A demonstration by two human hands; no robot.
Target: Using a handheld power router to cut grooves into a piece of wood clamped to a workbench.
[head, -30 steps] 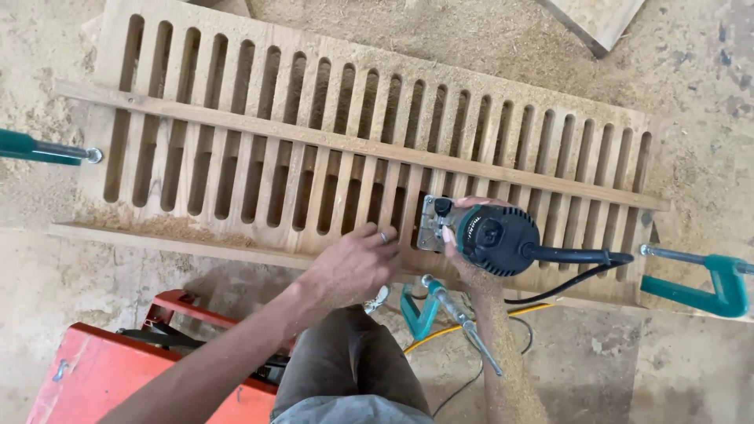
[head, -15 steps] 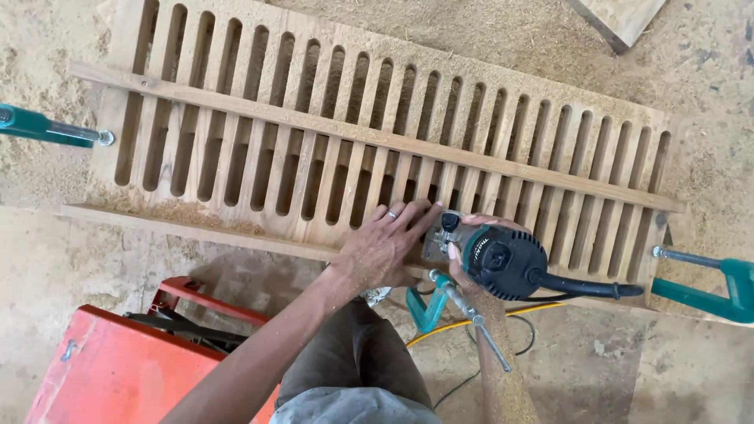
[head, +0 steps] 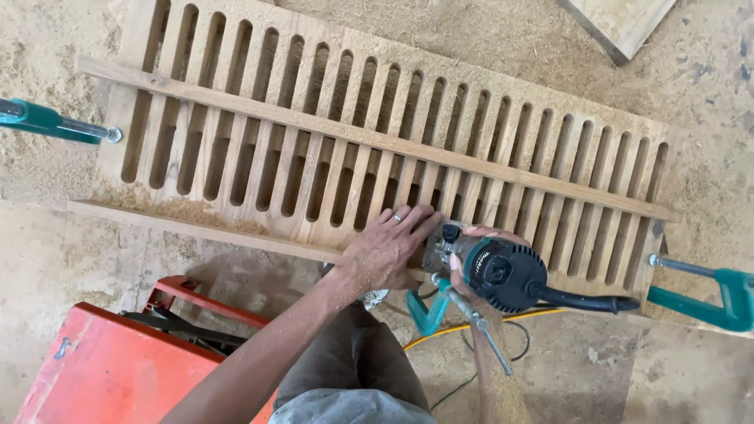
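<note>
A long slotted wooden panel lies flat on a dusty workbench, with a thin wooden strip laid along its length. My left hand rests flat, fingers apart, on the panel's near edge, a ring on one finger. My right hand grips a teal and black hand router that stands on the panel's near edge, right beside my left hand. A black cable leaves the router to the right.
Teal clamps hold the panel at the left end, at the right end and at the near edge. A red machine stands at lower left. Sawdust covers the bench; a wooden offcut lies top right.
My left hand has slid right along the near edge and flattened next to the router. The router sits a little further left along the panel than before.
</note>
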